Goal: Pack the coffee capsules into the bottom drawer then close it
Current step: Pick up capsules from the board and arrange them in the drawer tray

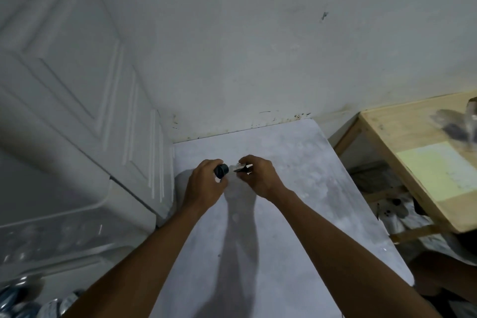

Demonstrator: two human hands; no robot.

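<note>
Two capsules in hand, the drawer waiting: over the pale marbled worktop (296,188) our left hand (206,184) grips a dark round coffee capsule (221,171) between thumb and curled fingers. Our right hand (260,175) pinches a second, silvery capsule (239,168) just beside it. The two capsules nearly touch above the far part of the worktop, near the stained wall (258,59), and as far as we can judge both are clear of the surface.

To our left stands the white plastic drawer unit (77,116). Low on it a translucent drawer (51,237) is pulled out, with rounded shapes dimly visible inside. Lower yet, in the corner, blue and silver blurs (15,294) may be more capsules. We cannot tell that, nor which of these levels is the bottom drawer. A wooden table (413,131) stands to the right.

The step in hand, we judge, is carrying this pair to the drawer. To do it well, we should hold each capsule by its side wall rather than its foil face, which likely dents or tears easily. Both hands should go down and left together, clearing the unit's front edge. The capsules should be set into a free spot, not dropped, so that they nest below the rim. One standing proud would foul the drawer when we push it shut.
</note>
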